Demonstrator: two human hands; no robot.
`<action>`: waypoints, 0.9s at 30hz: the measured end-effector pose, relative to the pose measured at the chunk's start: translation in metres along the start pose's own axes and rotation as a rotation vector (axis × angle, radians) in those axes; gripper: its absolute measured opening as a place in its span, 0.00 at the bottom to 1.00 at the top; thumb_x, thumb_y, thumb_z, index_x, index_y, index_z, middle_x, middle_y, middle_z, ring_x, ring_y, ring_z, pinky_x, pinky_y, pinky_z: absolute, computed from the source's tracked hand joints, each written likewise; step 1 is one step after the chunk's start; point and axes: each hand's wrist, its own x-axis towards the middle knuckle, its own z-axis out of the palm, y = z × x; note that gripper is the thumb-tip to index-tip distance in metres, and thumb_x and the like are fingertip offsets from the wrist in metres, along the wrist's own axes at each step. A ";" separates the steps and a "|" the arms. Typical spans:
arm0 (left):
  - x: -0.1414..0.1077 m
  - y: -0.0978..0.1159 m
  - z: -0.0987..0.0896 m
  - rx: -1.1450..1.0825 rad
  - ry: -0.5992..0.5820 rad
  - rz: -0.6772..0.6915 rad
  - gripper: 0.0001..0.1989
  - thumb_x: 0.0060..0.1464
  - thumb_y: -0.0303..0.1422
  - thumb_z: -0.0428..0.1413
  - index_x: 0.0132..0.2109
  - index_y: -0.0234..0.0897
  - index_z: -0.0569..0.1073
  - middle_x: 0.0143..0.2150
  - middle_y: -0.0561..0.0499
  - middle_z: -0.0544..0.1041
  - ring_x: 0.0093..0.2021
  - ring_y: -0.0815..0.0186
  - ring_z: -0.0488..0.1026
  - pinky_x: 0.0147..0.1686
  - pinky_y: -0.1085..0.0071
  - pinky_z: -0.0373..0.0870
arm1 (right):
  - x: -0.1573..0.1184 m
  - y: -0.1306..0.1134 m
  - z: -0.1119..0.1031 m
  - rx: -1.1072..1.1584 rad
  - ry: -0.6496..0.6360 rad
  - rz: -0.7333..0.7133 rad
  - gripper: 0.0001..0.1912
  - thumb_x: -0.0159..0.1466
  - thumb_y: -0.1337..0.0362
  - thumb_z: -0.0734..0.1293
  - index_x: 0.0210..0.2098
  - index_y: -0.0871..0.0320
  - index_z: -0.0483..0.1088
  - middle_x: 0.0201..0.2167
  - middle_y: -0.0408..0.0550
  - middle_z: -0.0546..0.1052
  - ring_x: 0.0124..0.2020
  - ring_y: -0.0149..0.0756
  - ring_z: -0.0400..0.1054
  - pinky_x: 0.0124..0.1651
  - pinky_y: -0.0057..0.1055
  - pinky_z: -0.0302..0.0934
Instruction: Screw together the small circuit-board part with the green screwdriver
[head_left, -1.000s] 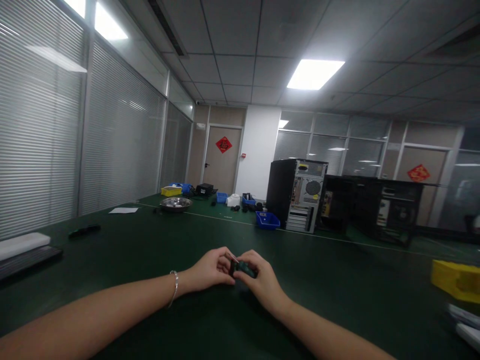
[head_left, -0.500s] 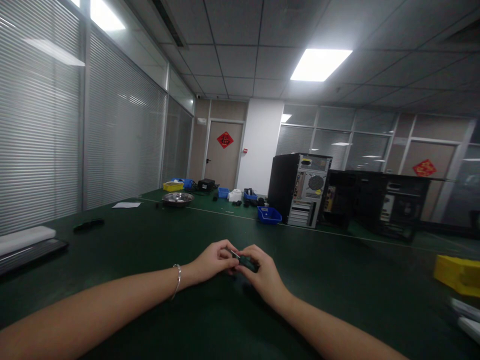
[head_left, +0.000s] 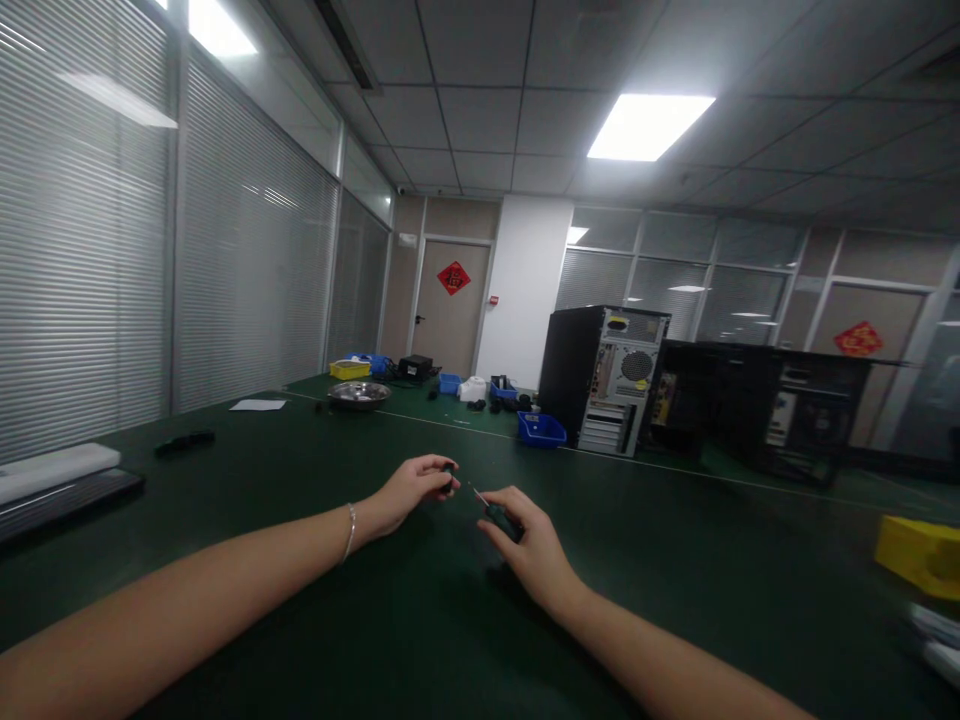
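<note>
My left hand (head_left: 416, 490) pinches a small dark piece (head_left: 449, 478) between thumb and fingers; it is too small to name. A screwdriver (head_left: 503, 521) with a dark green handle and thin metal shaft lies in the closed fingers of my right hand (head_left: 532, 540). Its tip points up and to the left, toward the dark piece, with a short gap between them. Both hands are just above the green table (head_left: 420, 620).
A metal bowl (head_left: 359, 396), a blue bin (head_left: 541, 429) and a computer tower (head_left: 600, 380) stand farther back. A dark slim object (head_left: 184, 442) and a white paper (head_left: 257, 405) lie left. A yellow bin (head_left: 919, 555) is at the right edge.
My hands have come apart. The left one moved up and left with the small dark piece, and the screwdriver's tip is now free of it in my right hand.
</note>
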 end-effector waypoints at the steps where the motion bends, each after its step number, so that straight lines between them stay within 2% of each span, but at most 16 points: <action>1: 0.002 0.000 -0.005 -0.023 0.030 -0.014 0.15 0.51 0.31 0.56 0.46 0.30 0.70 0.38 0.43 0.75 0.37 0.64 0.73 0.39 0.66 0.67 | 0.000 0.000 -0.001 0.000 -0.007 0.003 0.12 0.61 0.64 0.65 0.45 0.53 0.71 0.39 0.47 0.72 0.39 0.39 0.67 0.42 0.32 0.62; 3: 0.008 0.000 -0.016 -0.077 0.102 -0.029 0.14 0.52 0.30 0.55 0.46 0.31 0.71 0.36 0.44 0.75 0.35 0.64 0.73 0.38 0.66 0.68 | -0.001 -0.001 -0.002 0.004 -0.030 0.012 0.11 0.61 0.64 0.65 0.44 0.53 0.71 0.40 0.47 0.72 0.39 0.39 0.67 0.41 0.33 0.62; 6: 0.018 0.000 -0.039 -0.133 0.297 -0.001 0.11 0.51 0.26 0.55 0.43 0.30 0.73 0.30 0.46 0.74 0.30 0.65 0.71 0.32 0.68 0.68 | -0.002 -0.002 -0.003 0.015 -0.053 0.014 0.10 0.62 0.63 0.64 0.43 0.54 0.71 0.39 0.47 0.72 0.40 0.40 0.67 0.43 0.34 0.62; 9: 0.027 0.000 -0.073 -0.134 0.478 0.023 0.05 0.52 0.24 0.53 0.35 0.28 0.74 0.27 0.48 0.72 0.24 0.70 0.67 0.26 0.73 0.65 | -0.003 -0.004 -0.004 0.018 -0.073 0.010 0.10 0.62 0.64 0.64 0.43 0.54 0.71 0.39 0.46 0.73 0.41 0.39 0.67 0.45 0.34 0.62; 11: 0.030 0.001 -0.097 -0.133 0.608 0.032 0.07 0.53 0.23 0.51 0.29 0.28 0.72 0.25 0.48 0.71 0.23 0.71 0.66 0.25 0.74 0.64 | -0.003 -0.005 -0.004 0.020 -0.088 0.005 0.09 0.62 0.64 0.64 0.42 0.54 0.71 0.39 0.46 0.73 0.41 0.39 0.67 0.45 0.34 0.62; 16: 0.030 0.003 -0.145 -0.155 0.882 0.057 0.07 0.48 0.18 0.50 0.28 0.29 0.71 0.23 0.51 0.69 0.22 0.71 0.66 0.23 0.76 0.63 | -0.004 -0.004 -0.005 0.019 -0.119 0.001 0.10 0.62 0.65 0.64 0.43 0.53 0.71 0.39 0.45 0.74 0.41 0.38 0.68 0.45 0.34 0.62; 19: 0.028 0.004 -0.160 -0.166 0.968 0.064 0.07 0.47 0.18 0.50 0.28 0.29 0.71 0.22 0.53 0.68 0.21 0.73 0.65 0.21 0.78 0.62 | -0.004 -0.003 -0.005 0.015 -0.125 -0.002 0.10 0.61 0.65 0.65 0.43 0.54 0.72 0.39 0.45 0.75 0.41 0.39 0.68 0.46 0.35 0.62; 22: 0.027 0.003 -0.171 -0.169 1.013 0.055 0.06 0.51 0.19 0.50 0.31 0.29 0.71 0.23 0.54 0.68 0.20 0.74 0.65 0.20 0.79 0.62 | -0.004 -0.004 -0.006 0.037 -0.153 0.006 0.10 0.62 0.64 0.64 0.43 0.53 0.71 0.40 0.45 0.74 0.43 0.40 0.68 0.47 0.36 0.62; 25: 0.026 0.002 -0.183 -0.168 1.039 0.045 0.04 0.57 0.26 0.52 0.37 0.30 0.71 0.29 0.54 0.71 0.24 0.74 0.67 0.23 0.77 0.66 | -0.004 -0.007 -0.007 0.053 -0.172 0.018 0.10 0.62 0.63 0.64 0.43 0.53 0.71 0.40 0.45 0.74 0.42 0.40 0.68 0.46 0.36 0.62; 27: 0.025 0.002 -0.191 -0.167 1.057 0.043 0.07 0.58 0.31 0.52 0.41 0.30 0.70 0.34 0.52 0.72 0.28 0.72 0.69 0.26 0.74 0.69 | -0.004 -0.007 -0.007 0.053 -0.175 0.019 0.10 0.62 0.63 0.64 0.43 0.53 0.71 0.40 0.45 0.75 0.42 0.40 0.68 0.46 0.36 0.62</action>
